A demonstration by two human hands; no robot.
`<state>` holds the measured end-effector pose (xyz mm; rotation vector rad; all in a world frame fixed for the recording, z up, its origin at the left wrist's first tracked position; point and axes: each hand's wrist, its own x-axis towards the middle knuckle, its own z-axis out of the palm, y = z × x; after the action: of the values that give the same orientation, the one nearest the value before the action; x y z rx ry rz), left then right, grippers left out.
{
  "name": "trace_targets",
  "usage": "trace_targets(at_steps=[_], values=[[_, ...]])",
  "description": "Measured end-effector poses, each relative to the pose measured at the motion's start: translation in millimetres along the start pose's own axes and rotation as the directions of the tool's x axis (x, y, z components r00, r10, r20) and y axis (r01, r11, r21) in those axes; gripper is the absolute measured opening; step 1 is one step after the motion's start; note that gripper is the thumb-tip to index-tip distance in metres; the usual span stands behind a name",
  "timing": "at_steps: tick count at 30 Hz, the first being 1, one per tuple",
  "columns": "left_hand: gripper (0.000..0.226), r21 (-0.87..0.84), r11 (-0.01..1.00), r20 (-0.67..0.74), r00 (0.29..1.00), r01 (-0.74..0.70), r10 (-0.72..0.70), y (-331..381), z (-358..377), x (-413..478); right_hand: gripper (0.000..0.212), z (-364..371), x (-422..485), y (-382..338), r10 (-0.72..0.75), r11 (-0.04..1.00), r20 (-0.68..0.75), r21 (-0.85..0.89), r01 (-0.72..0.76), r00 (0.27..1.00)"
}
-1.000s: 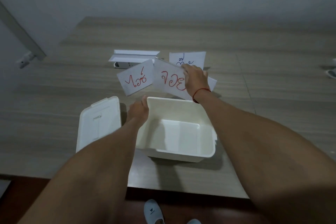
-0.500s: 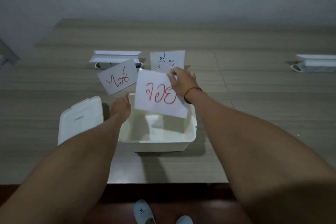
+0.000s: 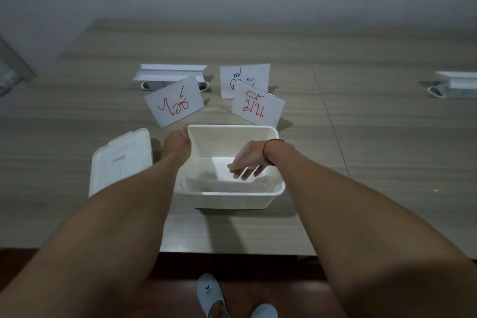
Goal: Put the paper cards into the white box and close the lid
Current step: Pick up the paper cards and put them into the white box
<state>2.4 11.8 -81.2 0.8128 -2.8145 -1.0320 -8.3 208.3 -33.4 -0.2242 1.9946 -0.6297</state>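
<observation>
- Cards: one red-lettered card (image 3: 224,184), held above the white box (image 3: 268,196) half a second ago, now lies on the box floor; first deposit judged complete
- Right hand (image 3: 249,161) inside the box, fingers loose, holding nothing
- Left hand (image 3: 178,143) grips the box rim at 10 o'clock
- Count: three cards standing; left red one (image 3: 174,104) at 11 o'clock of the box, right red one (image 3: 258,106) at 1 o'clock, blue one (image 3: 245,79) behind it; one lid (image 3: 121,160) at 9 o'clock, off
</observation>
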Motion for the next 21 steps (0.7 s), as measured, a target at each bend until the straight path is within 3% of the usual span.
trace_targets(at_steps=[2,4,7,9,13,17,21], values=[[0.059,-0.028,1.0,0.015,1.0,0.012,-0.011,-0.8,-0.5,1.0,0.035,-3.4,1.8,-2.3,-0.031,0.999,-0.086,0.029,0.034,0.996],[0.058,-0.019,1.0,0.02,1.0,0.017,-0.016,-0.1,-1.6,0.9,0.03,-10.2,7.8,-3.0,-0.078,0.995,-0.303,0.041,0.095,0.95],[0.063,0.012,1.0,0.014,1.0,0.008,-0.008,0.7,-1.2,5.1,0.023,-26.1,21.0,-3.2,-0.108,0.991,-0.642,-0.008,0.135,0.759],[0.061,-0.018,1.0,0.016,1.0,0.021,-0.021,0.4,-0.2,12.1,0.025,-37.4,24.8,-6.9,-0.086,0.995,-0.748,-0.032,0.093,0.658],[0.057,-0.063,0.998,0.018,1.0,0.009,-0.007,4.2,2.8,29.3,0.031,-63.2,35.6,-9.3,-0.044,0.994,-0.823,-0.091,-0.055,0.566],[0.058,-0.087,0.996,0.011,1.0,0.001,-0.001,11.7,3.6,46.5,0.037,-82.9,54.6,-8.2,-0.018,0.981,-0.836,-0.12,-0.152,0.549],[0.06,-0.074,0.997,0.009,1.0,0.018,-0.017,21.3,6.1,69.6,0.036,-100.8,79.2,-9.1,0.001,0.984,-0.85,-0.092,-0.151,0.527]])
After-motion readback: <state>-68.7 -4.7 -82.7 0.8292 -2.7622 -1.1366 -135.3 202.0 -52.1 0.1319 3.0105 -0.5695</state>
